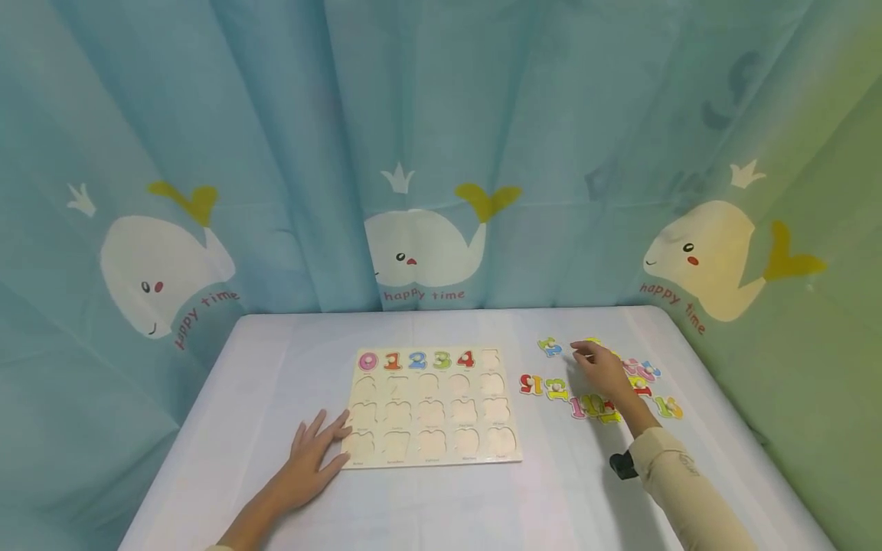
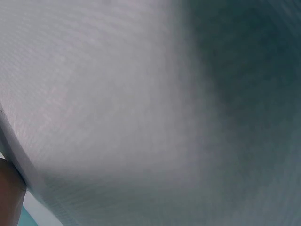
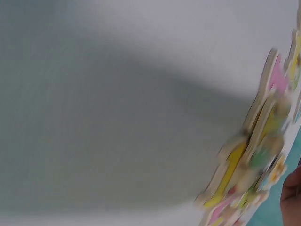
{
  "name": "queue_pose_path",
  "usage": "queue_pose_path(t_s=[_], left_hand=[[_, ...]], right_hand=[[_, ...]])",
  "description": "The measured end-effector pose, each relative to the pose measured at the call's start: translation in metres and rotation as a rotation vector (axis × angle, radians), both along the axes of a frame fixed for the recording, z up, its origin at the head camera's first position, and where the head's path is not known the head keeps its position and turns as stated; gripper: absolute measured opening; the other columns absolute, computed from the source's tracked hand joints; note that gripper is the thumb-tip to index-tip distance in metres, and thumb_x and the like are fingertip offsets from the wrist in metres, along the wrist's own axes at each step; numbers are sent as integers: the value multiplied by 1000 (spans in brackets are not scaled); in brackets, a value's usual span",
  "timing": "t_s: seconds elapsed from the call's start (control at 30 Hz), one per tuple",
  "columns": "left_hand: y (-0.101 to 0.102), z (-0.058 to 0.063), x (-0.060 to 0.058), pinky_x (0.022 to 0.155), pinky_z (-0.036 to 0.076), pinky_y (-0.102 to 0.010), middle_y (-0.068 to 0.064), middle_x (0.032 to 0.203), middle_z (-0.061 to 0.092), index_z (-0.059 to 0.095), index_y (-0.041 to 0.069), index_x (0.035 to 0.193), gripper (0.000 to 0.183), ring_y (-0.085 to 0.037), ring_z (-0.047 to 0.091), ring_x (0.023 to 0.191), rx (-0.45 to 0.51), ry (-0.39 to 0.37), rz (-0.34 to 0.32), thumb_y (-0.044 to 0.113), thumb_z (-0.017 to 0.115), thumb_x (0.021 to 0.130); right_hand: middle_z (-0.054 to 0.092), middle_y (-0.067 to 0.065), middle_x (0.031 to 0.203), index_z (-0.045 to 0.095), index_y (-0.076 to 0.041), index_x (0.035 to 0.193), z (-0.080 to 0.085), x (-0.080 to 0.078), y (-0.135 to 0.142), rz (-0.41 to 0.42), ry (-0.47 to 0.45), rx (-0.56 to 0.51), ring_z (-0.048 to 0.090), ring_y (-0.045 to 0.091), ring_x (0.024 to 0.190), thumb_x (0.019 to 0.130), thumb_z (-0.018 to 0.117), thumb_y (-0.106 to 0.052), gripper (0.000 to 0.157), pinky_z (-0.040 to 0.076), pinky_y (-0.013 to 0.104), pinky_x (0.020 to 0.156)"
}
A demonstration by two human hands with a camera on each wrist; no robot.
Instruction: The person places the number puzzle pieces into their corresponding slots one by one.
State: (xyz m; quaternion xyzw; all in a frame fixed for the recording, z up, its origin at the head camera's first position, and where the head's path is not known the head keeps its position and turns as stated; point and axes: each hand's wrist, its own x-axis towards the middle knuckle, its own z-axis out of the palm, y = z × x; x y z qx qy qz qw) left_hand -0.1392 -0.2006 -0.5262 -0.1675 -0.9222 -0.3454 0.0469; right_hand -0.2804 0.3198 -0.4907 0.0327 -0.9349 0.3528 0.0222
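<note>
A wooden number puzzle board (image 1: 413, 457) lies on the table, with pieces 0 (image 1: 368, 362), 1 (image 1: 393, 361), 2 (image 1: 417, 360), 3 (image 1: 442, 360) and 4 (image 1: 465, 359) in its top row. My left hand (image 1: 310, 463) rests at the board's left edge, fingers spread over the rim. To the right, my right hand (image 1: 602, 371) hovers above loose number pieces, fingers loosely bent, no piece visible in them. A blue-and-green piece (image 1: 550, 347) lies just left of its fingertips. Nearer the board are a 15 (image 1: 530, 384) and a 13 (image 1: 556, 389).
More number pieces (image 1: 667, 407) lie clustered beneath and around the right forearm, some overlapping; they blur in the right wrist view. A small black object (image 1: 623, 464) shows at the right wrist. Blue-green curtain (image 1: 551, 252) with whales surrounds the white table (image 1: 289, 367).
</note>
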Motion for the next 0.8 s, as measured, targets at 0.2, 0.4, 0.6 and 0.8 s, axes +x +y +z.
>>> queue_pose_path(t_s=[0.2,0.4,0.6,0.8], left_hand=[[0,-1,0,105,-1,-64,-9,136,51,45,3,138,57,-48,18,134,0,3,1,17,65,87],[-2,-2,-1,106,-2,-61,-7,134,53,43,5,140,58,-46,16,136,-8,-15,7,20,64,88],[-4,-3,-1,106,-2,-61,-4,130,56,42,6,141,59,-44,16,137,-18,-23,19,22,64,89],[-1,-1,0,106,-2,-62,-5,141,46,49,7,135,52,-43,16,137,-11,-40,14,21,65,88]], right_hand=[[55,27,113,51,9,125,-2,3,24,-193,16,-45,55,34,93,96,47,-8,34,49,35,70],[54,26,111,47,11,127,-5,-3,37,-286,-37,-101,57,28,87,96,45,-9,37,45,22,61],[53,26,116,47,9,127,-11,-24,35,-242,-51,-68,55,31,92,96,46,-7,35,49,30,66],[50,29,122,45,9,129,-15,-39,34,-134,-45,38,48,43,108,96,45,-1,34,45,52,86]])
